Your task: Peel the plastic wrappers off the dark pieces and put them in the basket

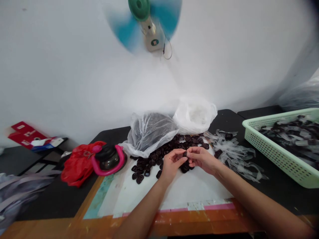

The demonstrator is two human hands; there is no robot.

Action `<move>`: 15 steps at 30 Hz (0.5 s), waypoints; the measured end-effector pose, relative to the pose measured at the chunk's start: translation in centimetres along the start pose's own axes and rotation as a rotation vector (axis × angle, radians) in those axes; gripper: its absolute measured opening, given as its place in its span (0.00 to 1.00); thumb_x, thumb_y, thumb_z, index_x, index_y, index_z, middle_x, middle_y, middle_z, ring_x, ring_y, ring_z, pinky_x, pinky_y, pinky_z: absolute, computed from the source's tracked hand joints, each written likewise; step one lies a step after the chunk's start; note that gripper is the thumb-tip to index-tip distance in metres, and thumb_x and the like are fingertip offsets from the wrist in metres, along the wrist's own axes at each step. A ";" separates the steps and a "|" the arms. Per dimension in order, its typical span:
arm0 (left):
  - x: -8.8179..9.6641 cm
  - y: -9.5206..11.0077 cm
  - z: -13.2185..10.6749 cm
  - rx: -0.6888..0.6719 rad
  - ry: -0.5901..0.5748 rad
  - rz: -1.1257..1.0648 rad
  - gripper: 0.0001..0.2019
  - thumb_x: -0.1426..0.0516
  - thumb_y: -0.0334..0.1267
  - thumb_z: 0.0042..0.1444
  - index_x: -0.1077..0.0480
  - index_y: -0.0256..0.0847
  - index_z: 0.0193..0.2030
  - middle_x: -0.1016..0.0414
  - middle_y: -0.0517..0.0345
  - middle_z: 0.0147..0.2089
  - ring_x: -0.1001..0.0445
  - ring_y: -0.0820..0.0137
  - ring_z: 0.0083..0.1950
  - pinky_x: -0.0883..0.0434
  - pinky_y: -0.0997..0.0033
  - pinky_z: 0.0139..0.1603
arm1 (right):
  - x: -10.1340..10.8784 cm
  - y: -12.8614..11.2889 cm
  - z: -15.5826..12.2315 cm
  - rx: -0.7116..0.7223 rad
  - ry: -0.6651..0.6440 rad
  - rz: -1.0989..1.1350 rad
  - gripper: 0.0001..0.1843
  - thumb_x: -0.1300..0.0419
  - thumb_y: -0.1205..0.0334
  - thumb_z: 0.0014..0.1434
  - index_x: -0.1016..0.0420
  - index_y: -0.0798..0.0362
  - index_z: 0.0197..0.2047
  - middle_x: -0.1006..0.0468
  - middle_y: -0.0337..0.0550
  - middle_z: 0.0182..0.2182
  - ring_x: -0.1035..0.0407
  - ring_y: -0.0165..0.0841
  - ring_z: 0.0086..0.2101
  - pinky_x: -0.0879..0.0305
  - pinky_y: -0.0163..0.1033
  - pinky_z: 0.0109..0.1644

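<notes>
My left hand (171, 162) and my right hand (201, 158) meet over a white sheet (184, 191) on the table. Between their fingertips they pinch one small dark piece (184, 154). Just behind and under the hands lies a heap of several similar dark pieces (161, 156), spilling from a clear plastic bag (149, 131). A pile of clear plastic wrappers (236, 156) lies to the right of my right hand.
A white plastic bag (195, 116) stands behind the heap. A pale green basket (286, 146) with wrapped pieces sits at the right. At the left are a black container with a pink handle (109, 159), a red bag (77, 166) and red boxes (27, 134). A fan (149, 23) spins on the wall.
</notes>
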State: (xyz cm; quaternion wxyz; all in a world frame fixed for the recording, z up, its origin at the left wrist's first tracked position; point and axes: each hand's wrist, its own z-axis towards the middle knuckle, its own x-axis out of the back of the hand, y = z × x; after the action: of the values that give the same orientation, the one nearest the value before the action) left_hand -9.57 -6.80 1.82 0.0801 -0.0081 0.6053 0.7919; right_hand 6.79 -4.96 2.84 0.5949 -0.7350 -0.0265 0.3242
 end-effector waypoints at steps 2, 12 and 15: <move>-0.1 0.0 0.0 0.028 0.006 -0.002 0.13 0.35 0.34 0.44 0.24 0.39 0.39 0.25 0.54 0.40 0.28 0.69 0.41 0.32 0.68 0.44 | -0.1 0.2 0.0 0.021 0.021 0.010 0.18 0.29 0.55 0.42 0.29 0.55 0.31 0.29 0.35 0.21 0.32 0.25 0.22 0.30 0.31 0.29; 0.0 0.5 -0.1 0.031 0.048 0.031 0.08 0.41 0.40 0.53 0.24 0.36 0.32 0.23 0.49 0.42 0.27 0.65 0.44 0.34 0.64 0.50 | -0.7 0.2 0.0 0.160 0.098 -0.122 0.19 0.30 0.52 0.44 0.31 0.54 0.33 0.31 0.36 0.26 0.32 0.27 0.24 0.27 0.38 0.33; 0.0 0.3 0.0 0.001 0.062 0.060 0.08 0.40 0.39 0.52 0.25 0.36 0.30 0.26 0.49 0.44 0.29 0.65 0.46 0.34 0.65 0.50 | -1.0 0.4 -0.1 0.246 0.103 -0.255 0.19 0.33 0.51 0.47 0.32 0.51 0.37 0.33 0.36 0.29 0.33 0.27 0.25 0.27 0.40 0.32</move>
State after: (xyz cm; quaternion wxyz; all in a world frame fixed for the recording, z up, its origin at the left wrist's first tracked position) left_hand -9.62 -6.86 2.12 0.0373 -0.0145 0.6079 0.7930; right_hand 5.91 -5.56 2.96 0.7171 -0.6631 -0.0493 0.2091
